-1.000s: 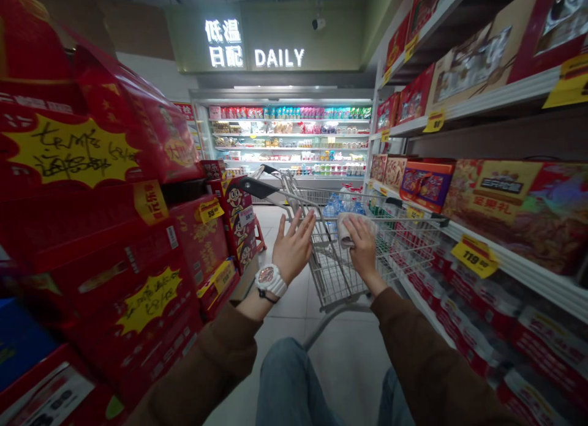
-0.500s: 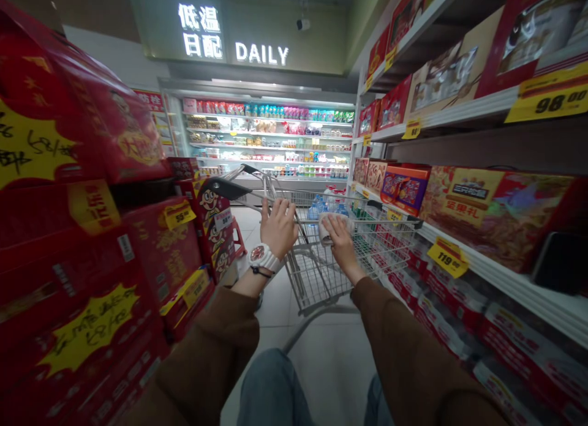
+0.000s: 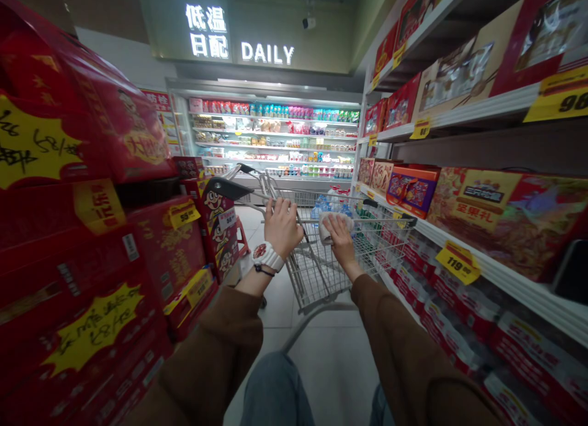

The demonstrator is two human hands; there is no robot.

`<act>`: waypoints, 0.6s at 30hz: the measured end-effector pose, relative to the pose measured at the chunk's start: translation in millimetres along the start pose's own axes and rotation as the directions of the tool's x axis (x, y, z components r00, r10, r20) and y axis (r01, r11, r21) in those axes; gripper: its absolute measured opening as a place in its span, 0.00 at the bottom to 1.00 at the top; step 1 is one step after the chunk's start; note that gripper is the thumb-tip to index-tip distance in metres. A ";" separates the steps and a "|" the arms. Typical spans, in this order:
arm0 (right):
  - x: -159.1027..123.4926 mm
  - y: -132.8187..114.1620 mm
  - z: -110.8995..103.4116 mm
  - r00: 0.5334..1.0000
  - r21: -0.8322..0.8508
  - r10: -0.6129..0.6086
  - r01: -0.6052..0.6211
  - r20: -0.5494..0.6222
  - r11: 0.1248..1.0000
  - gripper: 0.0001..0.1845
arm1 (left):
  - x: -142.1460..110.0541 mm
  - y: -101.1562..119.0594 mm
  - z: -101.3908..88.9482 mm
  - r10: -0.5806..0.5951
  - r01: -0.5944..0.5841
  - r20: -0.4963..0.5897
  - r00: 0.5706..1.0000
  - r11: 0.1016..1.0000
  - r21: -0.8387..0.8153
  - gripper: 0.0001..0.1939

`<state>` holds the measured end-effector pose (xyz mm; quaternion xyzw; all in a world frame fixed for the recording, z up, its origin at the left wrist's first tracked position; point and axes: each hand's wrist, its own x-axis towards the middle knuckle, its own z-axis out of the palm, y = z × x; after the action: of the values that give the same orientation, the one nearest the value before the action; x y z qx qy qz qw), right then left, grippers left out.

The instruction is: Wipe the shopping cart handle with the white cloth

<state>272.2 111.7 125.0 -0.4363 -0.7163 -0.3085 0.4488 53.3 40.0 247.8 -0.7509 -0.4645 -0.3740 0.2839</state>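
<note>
Since a wire cart (image 3: 316,273) steers from its bar (image 3: 310,220), the left hand (image 3: 283,228) curls closed around that bar, while the right hand (image 3: 339,242) presses a white cloth (image 3: 331,227) onto it, the cart standing between stacked red boxes (image 3: 82,261) and store shelves (image 3: 505,291).

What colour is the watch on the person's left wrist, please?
The watch has a white case and strap with a reddish dial; the head view shows it best.
</note>
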 end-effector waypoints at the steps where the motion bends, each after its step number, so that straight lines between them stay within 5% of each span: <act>1: 0.0 2.2 -1.0 1.000 -0.009 0.005 -0.005 0.008 1.000 0.46 | 0.3 3.8 -0.5 -0.004 0.004 0.006 1.000 1.000 -0.005 0.23; 8: 6.1 16.1 -29.6 0.996 -0.049 0.028 -0.024 0.086 0.999 0.46 | 3.0 36.2 1.7 0.014 -0.014 0.014 1.000 1.000 -0.009 0.25; 13: 16.0 9.1 -61.9 0.996 -0.053 0.076 -0.074 0.041 0.996 0.47 | 4.2 61.6 3.7 0.066 -0.065 0.035 0.997 0.997 -0.034 0.32; 18: 25.0 -5.8 -102.4 0.996 -0.029 0.075 -0.076 -0.040 0.997 0.49 | -26.1 81.7 -6.6 0.243 -0.239 0.003 0.970 0.957 -0.165 0.39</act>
<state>299.9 32.6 189.2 -0.4638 -0.6857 -0.3106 0.4671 118.2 -11.0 223.5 -0.8269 -0.3404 -0.3648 0.2595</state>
